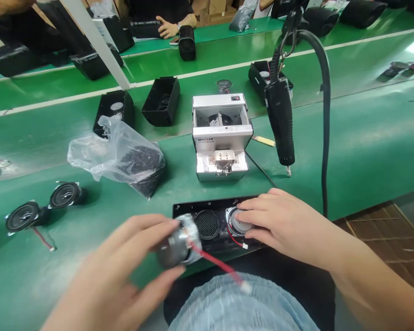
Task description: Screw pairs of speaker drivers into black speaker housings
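Note:
My left hand (134,266) grips a speaker driver (179,243) by its edges, blurred by motion, with a red wire and white plug dangling from it. It hangs just left of the black speaker panel (212,244) at the bench's front edge. A round mesh opening (207,225) shows in that panel. Beside the mesh, a second speaker driver (239,221) sits in the panel, magnet side up, its short red wire lying on the panel. My right hand (276,220) rests over this seated driver, fingers curled on its right side.
A silver screw feeder (222,138) stands behind the panel. A black electric screwdriver (280,122) hangs at right. At left are a plastic bag of small black parts (138,161) and two loose speaker drivers (65,195). Black housings (161,101) line the belt; co-workers sit beyond.

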The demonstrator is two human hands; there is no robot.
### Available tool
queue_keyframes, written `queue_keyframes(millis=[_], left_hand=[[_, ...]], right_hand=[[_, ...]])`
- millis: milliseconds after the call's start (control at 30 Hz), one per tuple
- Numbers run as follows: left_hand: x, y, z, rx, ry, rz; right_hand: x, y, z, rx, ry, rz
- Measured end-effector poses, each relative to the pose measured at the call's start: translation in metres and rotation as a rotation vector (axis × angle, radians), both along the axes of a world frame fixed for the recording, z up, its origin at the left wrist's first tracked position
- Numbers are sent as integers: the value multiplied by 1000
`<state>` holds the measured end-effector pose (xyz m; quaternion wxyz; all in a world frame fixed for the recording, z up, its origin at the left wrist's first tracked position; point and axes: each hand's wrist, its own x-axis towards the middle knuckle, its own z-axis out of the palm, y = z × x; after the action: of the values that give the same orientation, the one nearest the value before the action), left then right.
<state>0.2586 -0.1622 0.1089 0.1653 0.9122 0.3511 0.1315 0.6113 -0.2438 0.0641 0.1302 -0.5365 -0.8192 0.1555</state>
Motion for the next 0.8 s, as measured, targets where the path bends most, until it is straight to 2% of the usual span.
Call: queue_keyframes(millis=[100,200,333,500,800], left_hand=[[56,9,-3,-32,72,-167],[80,19,-12,24,118,-219],[84,26,-21,-21,113,-245],[88,25,-29,-17,219,-299],[88,24,-29,-29,242,-283]], right_hand=[[1,2,2,-45,15,-7],[0,3,5,-91,35,-12],[1,4,4,-138,56,-17],[4,3,2,-140,65,-9],[6,0,-3,-131,84,-5]])
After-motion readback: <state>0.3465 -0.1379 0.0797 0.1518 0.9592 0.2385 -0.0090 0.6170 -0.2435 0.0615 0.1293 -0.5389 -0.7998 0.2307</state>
